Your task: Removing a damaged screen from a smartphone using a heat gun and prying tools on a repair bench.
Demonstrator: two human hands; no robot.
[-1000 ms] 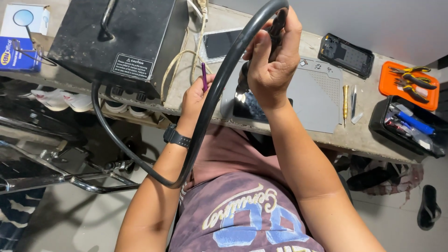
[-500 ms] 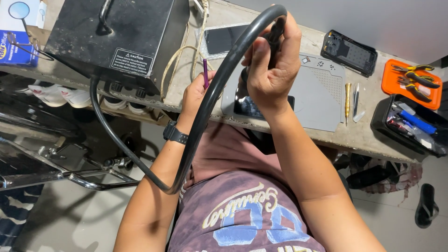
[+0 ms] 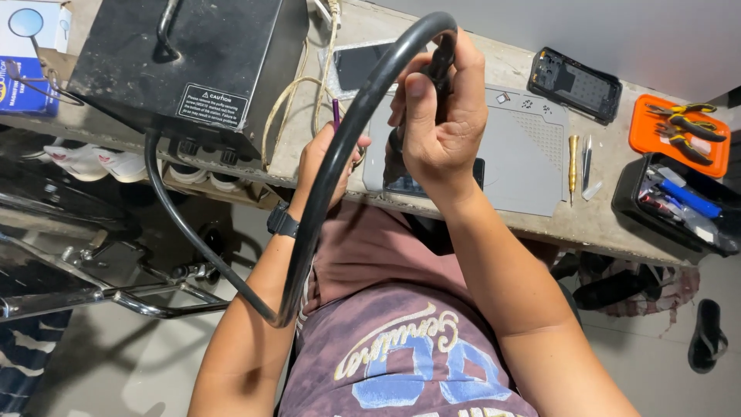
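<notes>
Gripping a black hose handle, the raised right hand clenches while the left hand pinches a purple tool.

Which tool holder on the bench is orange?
The flat orange tray holding pliers, at the far right edge; the black tool box beside it holds mixed tools.

The hose looks like smooth, slightly glossy black rubber, the box is matt black metal, the mat is matt grey rubbery sheet, and the tabletop shows rough, scuffed, pale wood.
</notes>
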